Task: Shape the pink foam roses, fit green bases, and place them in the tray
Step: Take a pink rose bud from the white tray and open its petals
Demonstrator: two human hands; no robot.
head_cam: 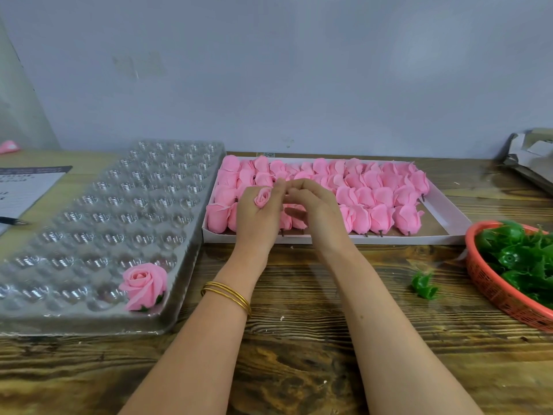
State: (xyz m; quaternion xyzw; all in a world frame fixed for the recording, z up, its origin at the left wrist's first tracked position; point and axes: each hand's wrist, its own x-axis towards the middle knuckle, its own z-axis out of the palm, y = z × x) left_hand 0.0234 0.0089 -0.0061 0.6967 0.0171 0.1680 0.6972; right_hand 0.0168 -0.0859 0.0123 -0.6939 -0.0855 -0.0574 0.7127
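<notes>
Wood-grain surface (pixel 299 339) is sitting against a blue-grey wall (pixel 299 85). Left hand (pixel 256 223) is gripping a rose (pixel 263 197) over the white box (pixel 329 239); right hand (pixel 317 214) is hovering alongside, fingers curled, grip impossible to tell. Basket (pixel 478 274) is running off-frame right.

Wood-grain table (pixel 299 339) fills lower frame before me. Printed paper sheet (pixel 27 190) at left edge, dark pen (pixel 13 221) at its lower edge. Grey-blue wall (pixel 299 70) across top. Torn cardboard pile (pixel 531 157) at right edge. My gold bangles (pixel 227 295) lower centre.

open table (pixel 299 295) between clear tray (pixel 179 283) and orange basket (pixel 490 283), with rose box (pixel 404 239) bounding the far side.
</notes>
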